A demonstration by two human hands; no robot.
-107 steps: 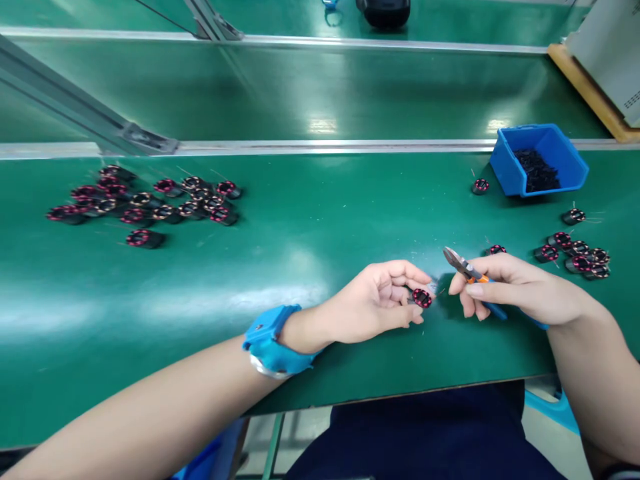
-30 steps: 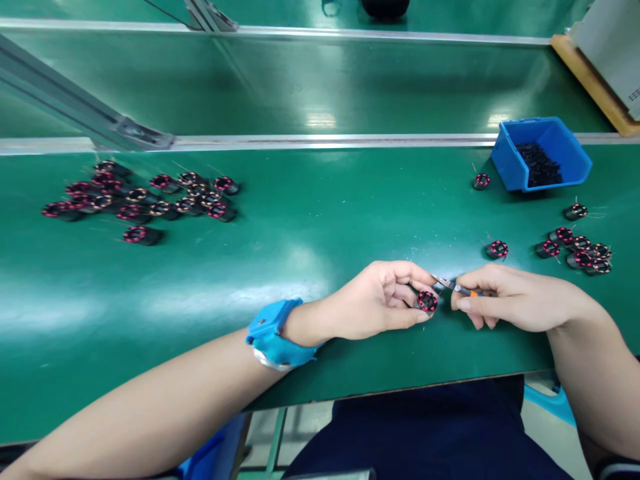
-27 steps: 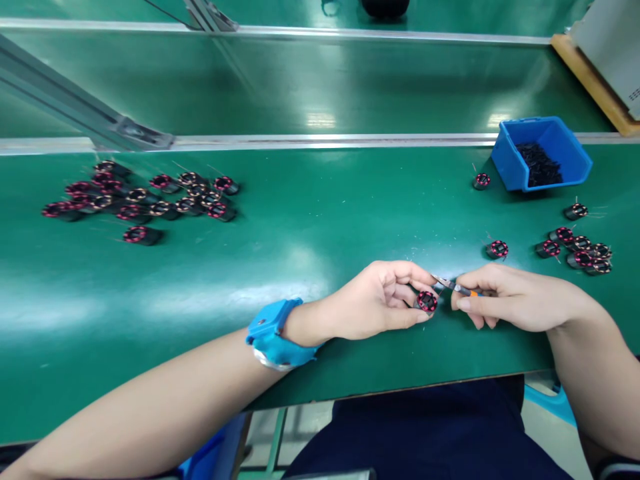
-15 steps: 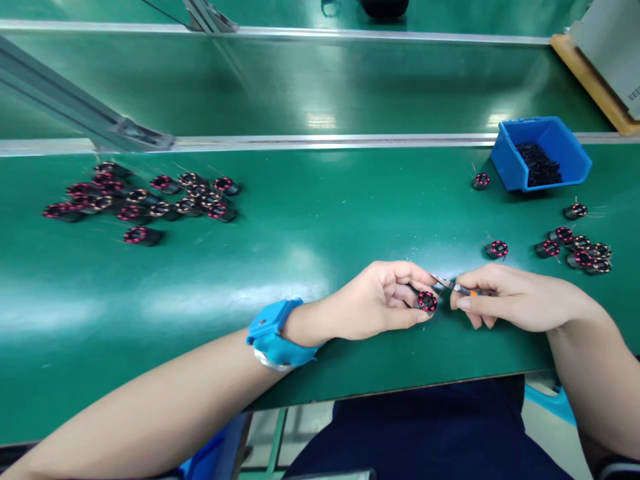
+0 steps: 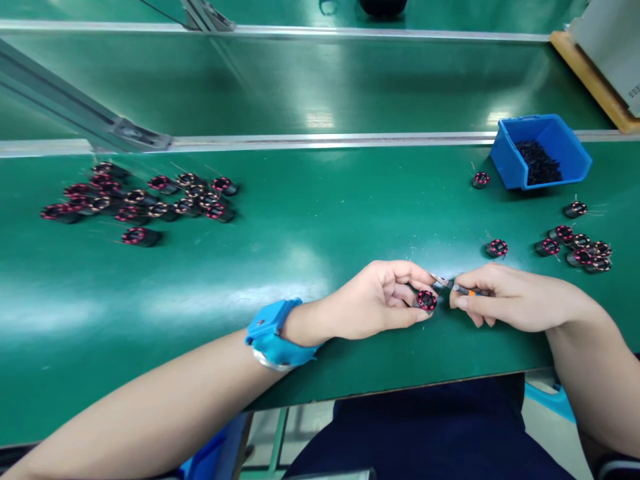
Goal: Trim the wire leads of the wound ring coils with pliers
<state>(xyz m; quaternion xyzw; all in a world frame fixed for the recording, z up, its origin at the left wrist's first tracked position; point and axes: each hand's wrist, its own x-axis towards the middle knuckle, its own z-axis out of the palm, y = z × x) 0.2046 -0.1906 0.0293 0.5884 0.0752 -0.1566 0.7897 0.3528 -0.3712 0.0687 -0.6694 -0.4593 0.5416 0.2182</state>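
Note:
Between the thumb and fingers of my left hand (image 5: 387,299) is a small black motor stator (image 5: 426,301) with pink-red windings, its wound end facing up toward me. My right hand (image 5: 505,297) is closed on a pair of tweezers (image 5: 463,289) with an orange band on the grip. Their metal tips point left and lie at my left fingertips, just above the stator. Whether the tips pinch a wire is too small to tell. My right palm hides the rear of the tool. A blue strap (image 5: 275,333) is around my left wrist.
Several stators (image 5: 190,193) with loose wire ends cluster at the back left. More stators (image 5: 580,250) lie at the right, near a blue bin (image 5: 510,157) of small black pieces. A metal rail (image 5: 320,141) runs along the back of the green table (image 5: 310,220).
Almost nothing differs. Both hands, the stator and the tweezers keep their places, and the whole view has shifted very slightly.

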